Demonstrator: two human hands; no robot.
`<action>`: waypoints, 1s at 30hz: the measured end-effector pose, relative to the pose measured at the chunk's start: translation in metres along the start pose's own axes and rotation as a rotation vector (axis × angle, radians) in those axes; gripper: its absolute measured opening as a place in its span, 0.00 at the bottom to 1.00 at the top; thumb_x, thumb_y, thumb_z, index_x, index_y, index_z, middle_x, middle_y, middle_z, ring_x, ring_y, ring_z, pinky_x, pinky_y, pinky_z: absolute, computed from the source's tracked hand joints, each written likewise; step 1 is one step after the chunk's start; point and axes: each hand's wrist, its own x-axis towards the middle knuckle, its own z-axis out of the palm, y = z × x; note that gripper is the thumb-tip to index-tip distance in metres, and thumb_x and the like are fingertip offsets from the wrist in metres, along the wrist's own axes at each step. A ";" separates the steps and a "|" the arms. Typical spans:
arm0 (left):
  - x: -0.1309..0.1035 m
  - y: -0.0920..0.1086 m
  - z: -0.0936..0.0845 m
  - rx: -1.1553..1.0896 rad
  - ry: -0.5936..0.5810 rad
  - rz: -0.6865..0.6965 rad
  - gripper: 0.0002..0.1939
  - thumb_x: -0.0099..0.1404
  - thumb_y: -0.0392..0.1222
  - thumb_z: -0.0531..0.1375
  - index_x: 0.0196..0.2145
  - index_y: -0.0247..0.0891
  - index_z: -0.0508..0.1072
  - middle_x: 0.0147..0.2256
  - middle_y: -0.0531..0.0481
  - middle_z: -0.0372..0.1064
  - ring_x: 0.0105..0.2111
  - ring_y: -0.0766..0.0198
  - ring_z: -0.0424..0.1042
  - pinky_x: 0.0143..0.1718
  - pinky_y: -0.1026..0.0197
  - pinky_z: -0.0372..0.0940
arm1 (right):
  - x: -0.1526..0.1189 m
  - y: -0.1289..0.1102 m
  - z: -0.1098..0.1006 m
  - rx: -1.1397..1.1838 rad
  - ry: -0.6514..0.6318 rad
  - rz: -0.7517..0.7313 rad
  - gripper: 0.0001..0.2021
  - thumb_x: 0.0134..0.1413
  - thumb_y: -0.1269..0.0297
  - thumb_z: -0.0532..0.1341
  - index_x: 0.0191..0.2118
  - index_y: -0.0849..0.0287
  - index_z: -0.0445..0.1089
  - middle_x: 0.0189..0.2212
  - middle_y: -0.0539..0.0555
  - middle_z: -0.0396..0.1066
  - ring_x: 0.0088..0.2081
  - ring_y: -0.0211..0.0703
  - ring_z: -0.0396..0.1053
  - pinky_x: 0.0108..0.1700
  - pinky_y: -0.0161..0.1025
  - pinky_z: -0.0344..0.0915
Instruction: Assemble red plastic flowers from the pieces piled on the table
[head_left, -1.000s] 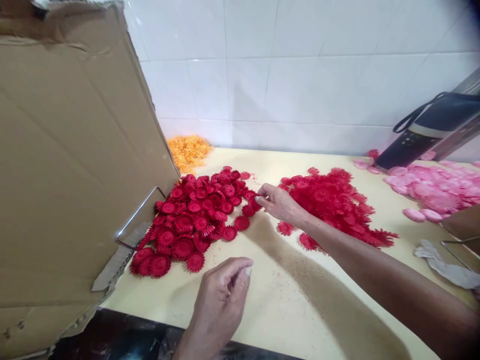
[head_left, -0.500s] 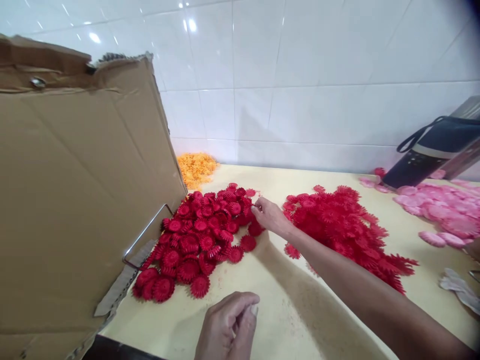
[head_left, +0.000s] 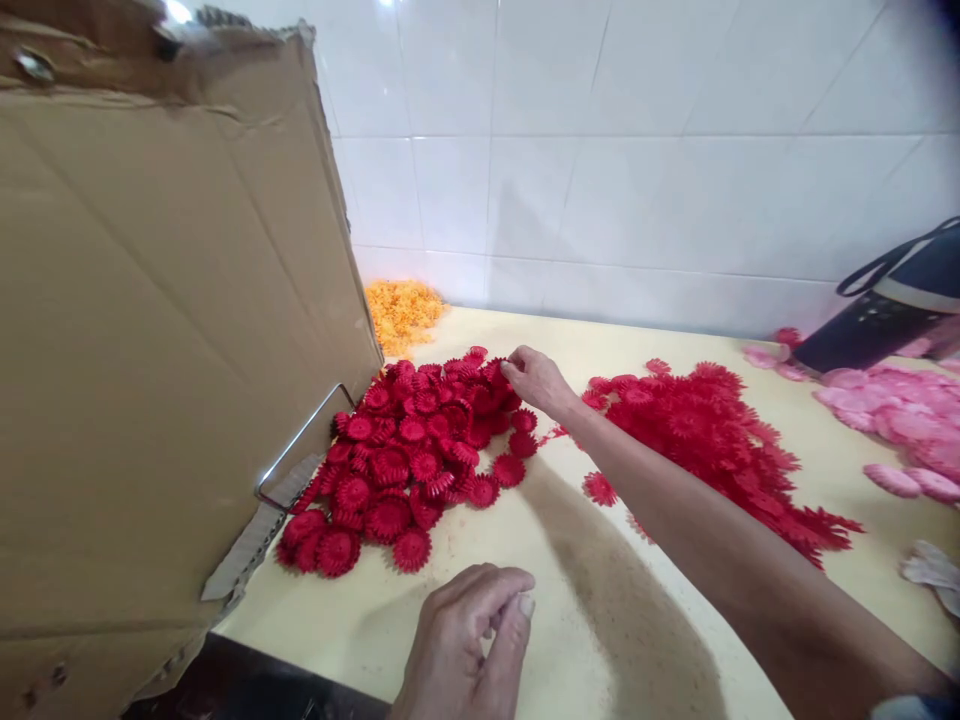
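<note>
A heap of dark red, cupped artificial flower pieces [head_left: 390,465] with fringed edges lies on the pale tabletop [head_left: 465,570], beside a cardboard sheet. At the heap's far right edge, my right hand [head_left: 536,382] is pinched on a red flower piece [head_left: 495,373]; its fingertips partly hide the hold. Nearer me, my left hand [head_left: 472,640] hovers in front of the heap. Its fingers are curled and the thumb lies close to the index finger, with nothing visible between them. Under my right forearm spreads a second heap of flatter, brighter red flower pieces [head_left: 697,440].
The tall cardboard [head_left: 180,330] blocks the left side, with a bent metal wire [head_left: 304,440] at its foot. Orange pieces [head_left: 405,312] lie by the tiled wall [head_left: 637,200]. On the right are pink pieces [head_left: 892,405] and a leaning dark bottle [head_left: 870,315].
My right hand has moved a little farther back along the edge of the dark red heap, still pinched. My left hand keeps nearly the same curled pose. The camera view has shifted slightly.
</note>
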 end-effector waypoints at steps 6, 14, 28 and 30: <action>0.012 0.004 0.005 -0.417 0.222 -0.225 0.15 0.61 0.45 0.56 0.46 0.42 0.69 0.38 0.48 0.68 0.30 0.66 0.69 0.33 0.64 0.65 | -0.083 -0.006 -0.031 0.200 -0.077 -0.132 0.06 0.53 0.65 0.54 0.26 0.58 0.61 0.21 0.46 0.63 0.25 0.35 0.60 0.27 0.32 0.57; 0.034 0.016 0.049 -0.665 0.134 -0.135 0.07 0.60 0.40 0.59 0.36 0.37 0.71 0.30 0.51 0.71 0.26 0.68 0.69 0.29 0.65 0.66 | -0.178 0.003 -0.056 0.381 -0.026 -0.204 0.07 0.54 0.65 0.53 0.27 0.59 0.61 0.23 0.51 0.65 0.26 0.38 0.63 0.28 0.35 0.59; 0.028 0.036 0.083 -0.598 -0.073 -0.219 0.15 0.58 0.49 0.59 0.21 0.37 0.63 0.17 0.59 0.56 0.14 0.74 0.52 0.13 0.71 0.50 | -0.236 0.034 -0.083 0.600 -0.053 -0.052 0.11 0.57 0.60 0.51 0.27 0.58 0.57 0.21 0.47 0.59 0.23 0.35 0.57 0.26 0.33 0.56; 0.028 0.036 0.084 -0.438 -0.090 -0.116 0.16 0.60 0.48 0.57 0.20 0.37 0.62 0.17 0.58 0.56 0.16 0.74 0.54 0.16 0.71 0.52 | -0.238 0.038 -0.088 0.563 -0.084 -0.033 0.10 0.56 0.60 0.53 0.26 0.59 0.58 0.22 0.47 0.58 0.25 0.35 0.57 0.27 0.33 0.56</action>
